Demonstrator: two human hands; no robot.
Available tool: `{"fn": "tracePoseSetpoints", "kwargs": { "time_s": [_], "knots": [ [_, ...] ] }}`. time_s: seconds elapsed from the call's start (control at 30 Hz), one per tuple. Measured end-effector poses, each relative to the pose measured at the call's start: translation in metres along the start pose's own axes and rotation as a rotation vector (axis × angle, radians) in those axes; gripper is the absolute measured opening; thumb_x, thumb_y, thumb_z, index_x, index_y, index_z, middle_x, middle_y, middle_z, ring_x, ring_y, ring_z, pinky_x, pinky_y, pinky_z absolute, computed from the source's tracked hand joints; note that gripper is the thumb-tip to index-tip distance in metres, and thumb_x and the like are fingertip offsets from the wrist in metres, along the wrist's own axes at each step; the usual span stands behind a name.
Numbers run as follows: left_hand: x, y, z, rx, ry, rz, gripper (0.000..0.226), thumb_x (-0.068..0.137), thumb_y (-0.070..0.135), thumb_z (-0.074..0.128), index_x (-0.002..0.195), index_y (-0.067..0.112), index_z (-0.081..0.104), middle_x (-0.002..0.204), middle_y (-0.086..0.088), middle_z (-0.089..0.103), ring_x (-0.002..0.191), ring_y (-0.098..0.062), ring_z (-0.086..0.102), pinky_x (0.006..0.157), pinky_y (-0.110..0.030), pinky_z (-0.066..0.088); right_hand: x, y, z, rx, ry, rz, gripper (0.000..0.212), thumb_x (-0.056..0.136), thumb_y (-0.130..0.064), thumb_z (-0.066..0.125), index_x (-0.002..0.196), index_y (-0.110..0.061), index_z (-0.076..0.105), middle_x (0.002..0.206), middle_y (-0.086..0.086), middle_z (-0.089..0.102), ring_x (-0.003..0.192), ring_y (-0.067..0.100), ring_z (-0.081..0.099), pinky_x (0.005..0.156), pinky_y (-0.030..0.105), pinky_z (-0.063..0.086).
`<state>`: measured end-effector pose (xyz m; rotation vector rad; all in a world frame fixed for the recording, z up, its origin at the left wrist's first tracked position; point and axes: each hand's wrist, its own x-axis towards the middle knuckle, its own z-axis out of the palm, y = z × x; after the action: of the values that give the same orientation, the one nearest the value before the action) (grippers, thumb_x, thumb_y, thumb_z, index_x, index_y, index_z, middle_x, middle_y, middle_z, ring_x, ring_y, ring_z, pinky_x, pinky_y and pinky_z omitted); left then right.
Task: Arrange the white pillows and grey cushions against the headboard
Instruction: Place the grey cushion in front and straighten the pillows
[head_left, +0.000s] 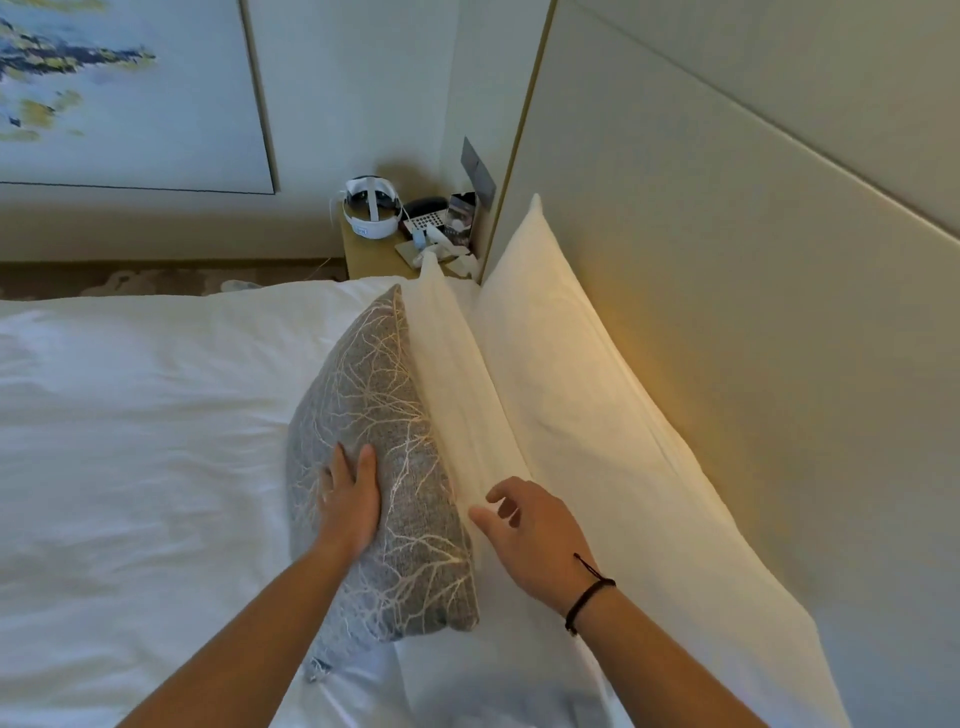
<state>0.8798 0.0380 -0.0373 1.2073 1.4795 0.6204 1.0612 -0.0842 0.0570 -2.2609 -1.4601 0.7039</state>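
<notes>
The painting (124, 88) runs off the top and left edges. The back white pillow (597, 415) runs off the bottom edge. The front white pillow (457, 395) hides behind the grey cushion (384, 467). Small things on the nightstand (369, 257) are too blurry to name.

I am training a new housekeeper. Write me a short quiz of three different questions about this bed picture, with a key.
1. True or false: the left hand lies flat on the grey cushion.
2. What stands directly against the headboard? A) the grey cushion B) a white pillow C) a folded blanket
3. Fill in: the right hand, open, is at the edge of the front white pillow, and its wrist wears a dark ____.

Key
1. True.
2. B: the rear white pillow leans on the headboard; the front pillow comes next, then the cushion.
3. Bracelet.
</notes>
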Motion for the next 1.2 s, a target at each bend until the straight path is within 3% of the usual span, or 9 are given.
{"fn": "tracePoseSetpoints", "kwargs": {
  "time_s": [0.1, 0.2, 0.33, 0.5, 0.57, 0.67, 0.83, 1.03, 1.2],
  "knots": [
    [-0.045, 0.01, 0.014, 0.105, 0.03, 0.149, 0.102, 0.074, 0.09, 0.029, 0.154, 0.035, -0.002, 0.164, 0.0, 0.006, 0.15, -0.027, 0.01, 0.117, -0.061, 0.015, -0.056, 0.047, -0.005, -0.012, 0.025, 0.064, 0.063, 0.074, -0.072, 0.061, 0.127, -0.042, 0.044, 0.112, -0.017, 0.05, 0.096, 0.001, 0.051, 0.081, 0.02, 0.043],
    [-0.078, 0.007, 0.024, 0.225, 0.052, 0.204, 0.097, 0.079, 0.082, 0.039, 0.153, 0.037, -0.006, 0.165, -0.002, -0.002, 0.15, -0.028, 0.003, 0.116, -0.064, 0.013, -0.113, 0.084, -0.001, -0.016, -0.12, 0.266, 0.078, 0.056, -0.071, 0.07, 0.122, -0.051, 0.034, 0.1, -0.016, 0.056, 0.086, 0.001, 0.056, 0.068, 0.019, 0.043],
    [-0.103, 0.0, 0.03, 0.27, 0.062, 0.23, 0.106, 0.075, 0.082, 0.045, 0.153, 0.034, -0.007, 0.164, -0.007, -0.004, 0.15, -0.029, 0.0, 0.117, -0.062, 0.011, -0.157, 0.112, 0.004, -0.074, -0.185, 0.389, 0.023, 0.078, -0.046, 0.069, 0.079, -0.026, 0.06, 0.073, -0.003, 0.062, 0.065, 0.014, 0.057, 0.06, 0.026, 0.045],
    [-0.108, 0.0, 0.034, 0.309, 0.027, 0.197, 0.112, 0.072, 0.081, 0.055, 0.152, 0.037, -0.009, 0.164, -0.006, -0.007, 0.15, -0.032, -0.002, 0.115, -0.065, 0.012, -0.176, 0.127, -0.005, 0.052, -0.004, 0.287, 0.041, 0.094, -0.034, 0.059, 0.063, -0.008, 0.056, 0.057, 0.004, 0.057, 0.05, 0.013, 0.046, 0.053, 0.029, 0.036],
    [-0.104, 0.002, 0.034, 0.319, -0.002, 0.164, 0.114, 0.071, 0.079, 0.059, 0.152, 0.036, -0.01, 0.164, -0.007, -0.008, 0.149, -0.034, -0.004, 0.114, -0.066, 0.012, -0.18, 0.136, -0.009, 0.037, 0.007, 0.276, 0.042, 0.095, -0.032, 0.058, 0.064, -0.005, 0.051, 0.055, 0.002, 0.049, 0.05, 0.013, 0.042, 0.053, 0.031, 0.034],
    [-0.101, 0.009, 0.034, 0.312, -0.034, 0.103, 0.116, 0.072, 0.074, 0.065, 0.152, 0.036, -0.01, 0.164, -0.009, -0.011, 0.149, -0.038, -0.006, 0.115, -0.065, 0.011, -0.182, 0.148, -0.015, 0.111, 0.002, 0.325, 0.042, 0.095, -0.029, 0.058, 0.061, -0.007, 0.047, 0.058, 0.007, 0.053, 0.055, 0.019, 0.062, 0.055, 0.031, 0.042],
    [-0.122, 0.009, 0.037, 0.325, -0.05, 0.08, 0.11, 0.078, 0.073, 0.057, 0.153, 0.034, -0.013, 0.163, -0.012, -0.012, 0.149, -0.041, -0.003, 0.117, -0.061, 0.013, -0.19, 0.144, -0.013, 0.19, 0.017, 0.324, 0.038, 0.096, -0.03, 0.057, 0.068, -0.004, 0.061, 0.065, 0.01, 0.069, 0.053, 0.006, 0.064, 0.061, 0.033, 0.053],
    [-0.214, -0.013, 0.082, 0.441, -0.03, 0.289, 0.115, 0.076, 0.073, 0.055, 0.155, 0.019, -0.008, 0.163, -0.014, -0.012, 0.149, -0.035, -0.003, 0.119, -0.053, 0.012, -0.261, 0.167, -0.014, 0.554, 0.122, 0.423, 0.007, 0.092, -0.034, 0.06, 0.089, -0.03, 0.065, 0.065, 0.0, 0.071, 0.056, 0.009, 0.063, 0.058, 0.025, 0.051],
    [-0.312, -0.048, 0.139, 0.567, -0.381, 0.427, 0.089, 0.084, 0.053, 0.066, 0.154, 0.024, 0.02, 0.157, -0.001, 0.031, 0.142, -0.021, 0.032, 0.114, -0.037, 0.031, -0.372, 0.237, 0.003, 0.73, 0.175, 0.609, 0.008, 0.095, -0.03, 0.057, 0.099, -0.029, 0.063, 0.064, 0.002, 0.07, 0.047, 0.007, 0.059, 0.053, 0.02, 0.046]
  ]
}}
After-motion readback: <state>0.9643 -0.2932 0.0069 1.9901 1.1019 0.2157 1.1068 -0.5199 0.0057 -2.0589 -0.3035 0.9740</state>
